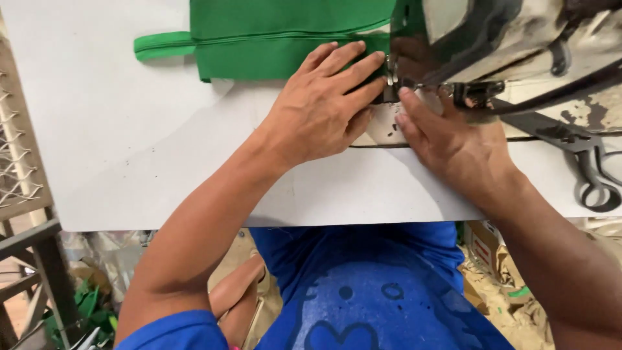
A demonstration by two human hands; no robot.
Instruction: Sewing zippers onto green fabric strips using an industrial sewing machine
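A green fabric piece [272, 39] with a stitched seam and a loop tab at its left end lies on the white table [116, 142]. My left hand [321, 104] lies flat on the fabric's lower right edge, fingers spread toward the presser foot [392, 78] of the sewing machine [512, 45]. My right hand [447, 139] rests on the machine bed just right of the presser foot, fingers pointing at it; what its fingertips touch is hidden.
Black scissors [586, 165] lie on the table at the right, beside the machine. A metal rack [19, 162] stands at the left edge. Cardboard, paper and green scraps cover the floor below the table.
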